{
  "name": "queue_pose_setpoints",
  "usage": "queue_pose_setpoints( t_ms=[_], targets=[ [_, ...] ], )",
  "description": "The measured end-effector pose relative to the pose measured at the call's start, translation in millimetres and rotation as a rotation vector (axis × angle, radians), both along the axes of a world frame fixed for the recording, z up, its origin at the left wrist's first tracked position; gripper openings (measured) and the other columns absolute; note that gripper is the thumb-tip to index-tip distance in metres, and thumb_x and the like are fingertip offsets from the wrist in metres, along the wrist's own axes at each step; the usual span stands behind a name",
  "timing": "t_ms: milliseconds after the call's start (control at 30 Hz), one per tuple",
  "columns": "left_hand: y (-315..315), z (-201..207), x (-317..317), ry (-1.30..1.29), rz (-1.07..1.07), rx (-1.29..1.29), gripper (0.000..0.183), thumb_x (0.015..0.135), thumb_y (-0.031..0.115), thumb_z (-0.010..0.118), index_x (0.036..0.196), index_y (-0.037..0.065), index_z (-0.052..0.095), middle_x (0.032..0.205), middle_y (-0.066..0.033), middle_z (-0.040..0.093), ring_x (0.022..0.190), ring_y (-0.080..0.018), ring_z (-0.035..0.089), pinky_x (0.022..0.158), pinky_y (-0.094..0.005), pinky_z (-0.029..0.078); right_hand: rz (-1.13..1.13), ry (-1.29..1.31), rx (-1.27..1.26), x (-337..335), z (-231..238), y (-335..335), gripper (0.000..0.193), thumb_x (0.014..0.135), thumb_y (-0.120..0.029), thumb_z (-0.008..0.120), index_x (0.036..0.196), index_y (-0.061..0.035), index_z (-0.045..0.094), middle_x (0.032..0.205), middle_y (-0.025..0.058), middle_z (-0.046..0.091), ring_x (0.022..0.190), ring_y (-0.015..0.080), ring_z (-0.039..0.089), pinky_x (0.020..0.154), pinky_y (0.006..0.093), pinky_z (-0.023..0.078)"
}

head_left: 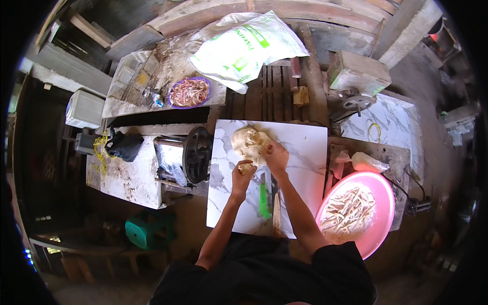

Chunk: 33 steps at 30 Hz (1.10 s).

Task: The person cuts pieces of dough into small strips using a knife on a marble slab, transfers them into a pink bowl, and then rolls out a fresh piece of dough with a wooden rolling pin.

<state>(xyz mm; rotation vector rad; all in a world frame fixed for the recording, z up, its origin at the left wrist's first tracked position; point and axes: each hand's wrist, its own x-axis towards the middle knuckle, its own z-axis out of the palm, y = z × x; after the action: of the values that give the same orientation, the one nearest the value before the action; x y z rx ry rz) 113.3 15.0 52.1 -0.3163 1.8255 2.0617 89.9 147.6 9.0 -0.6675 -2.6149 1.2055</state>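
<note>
A pale lump of dough (248,141) lies near the far edge of the white marble-patterned board (305,193) in front of me. My right hand (276,156) grips the right side of this lump with curled fingers. Just nearer, my left hand (241,178) is closed around a small piece of dough (246,166). Between my forearms lie a green-handled knife (264,199) and a narrow wooden stick (277,213), both flat on the board.
At the right stands a pink basin (385,190) of floury strips. A hand-wheel machine (195,155) borders the board's left side. Farther back are a purple-rimmed plate of reddish strips (189,93) and a white sack (254,48). A green stool (145,231) stands lower left.
</note>
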Motion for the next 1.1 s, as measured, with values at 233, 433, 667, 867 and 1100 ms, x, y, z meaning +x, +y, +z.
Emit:
queue_pose_setpoints(
  t_ms=[233,433,667,867,1100],
  targets=[
    [-21,2,21,-0.047,0.088,-0.006,0.023,0.073,0.010,0.062,0.093,0.006,0.052,0.078,-0.0003,0.051,0.068,-0.0067,0.048,0.058,-0.0210,0.043,-0.183,0.115,-0.393,17,-16,20,0.014,0.059,-0.009,0.064,0.069,-0.0053,0.056,0.064,0.0041,0.055,0.058,0.0172,0.055,0.057,0.0287,0.045],
    [-38,-2,27,-0.068,0.129,0.052,0.027,0.073,0.011,0.063,0.098,0.006,0.051,0.079,0.0001,0.052,0.070,-0.0067,0.049,0.061,-0.0228,0.043,-0.231,0.361,-0.700,22,4,25,0.016,0.066,0.002,0.059,0.080,-0.0014,0.054,0.074,0.0035,0.053,0.071,0.0076,0.049,0.060,0.0189,0.043],
    [-14,20,4,-0.115,0.136,0.344,0.033,0.084,0.030,0.048,0.104,0.004,0.045,0.088,-0.0052,0.051,0.082,-0.0156,0.051,0.075,-0.0300,0.044,-0.273,0.496,-0.717,24,99,15,0.026,0.067,0.004,0.063,0.090,0.0005,0.053,0.084,0.0050,0.053,0.072,0.0095,0.052,0.068,0.0214,0.047],
    [15,52,-19,-0.103,-0.089,0.621,0.051,0.085,0.048,0.032,0.108,0.004,0.042,0.096,-0.0078,0.051,0.089,-0.0194,0.051,0.083,-0.0335,0.039,0.336,0.425,-0.236,43,120,-8,0.019,0.062,0.003,0.065,0.078,-0.0002,0.055,0.075,0.0097,0.057,0.064,0.0192,0.057,0.058,0.0259,0.046],
    [14,56,-24,0.319,-0.318,0.214,0.034,0.077,0.014,0.061,0.101,-0.001,0.044,0.085,-0.0049,0.053,0.076,-0.0073,0.050,0.065,-0.0197,0.042,0.331,0.436,-0.167,36,121,-4,0.016,0.059,0.007,0.061,0.072,0.0000,0.055,0.067,0.0086,0.055,0.055,0.0158,0.052,0.052,0.0251,0.043]
  ],
)
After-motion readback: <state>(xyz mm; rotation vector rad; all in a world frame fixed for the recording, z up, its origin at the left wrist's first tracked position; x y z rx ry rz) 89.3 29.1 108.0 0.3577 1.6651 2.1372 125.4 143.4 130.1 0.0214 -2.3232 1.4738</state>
